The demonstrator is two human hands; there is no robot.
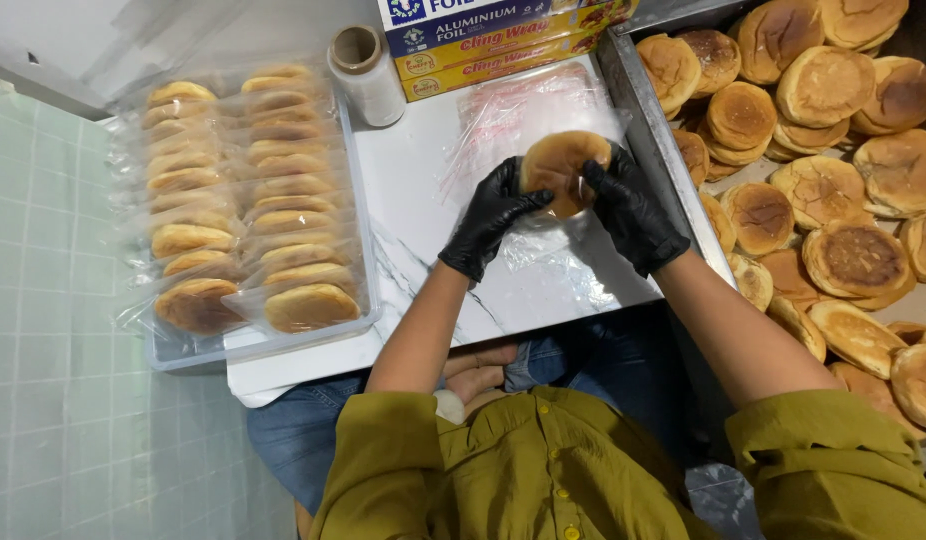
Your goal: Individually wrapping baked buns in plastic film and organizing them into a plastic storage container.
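Held item: one round golden-brown bun [561,165], raised just above the white marble-patterned board [423,190]. The left hand [491,215], in a black glove, grips the bun's left edge with curled fingers; the right hand [631,212], also black-gloved, clasps the right edge, thumb over the front. A thin clear plastic film [543,250] hangs crumpled beneath the bun and both hands, trailing onto the board; whether it already encloses the bun cannot be told.

Container, left: a shallow clear plastic tray [283,340] resting on the board's left part, holding two rows of wrapped buns [243,200] — each bun in its own clear wrap, set on edge and overlapping front to back. Both rows run the tray's full length.

Container, right: a large metal tray [648,130] with a raised rim, just beside the board, filled with unwrapped browned buns [823,180] lying flat, heaped over one another, some with cracked tops.

Far edge of the board: a roll of clear film on a cardboard core [365,75], standing upright, near the clear tray's far corner; beside it a stack of long cartons in blue and yellow [493,35] — lying flat, touching the metal tray's corner.

Surroundings: pale green tiled floor [53,300] at left; the person's olive-green shirt [543,470] and blue jeans [303,430] at the near edge.
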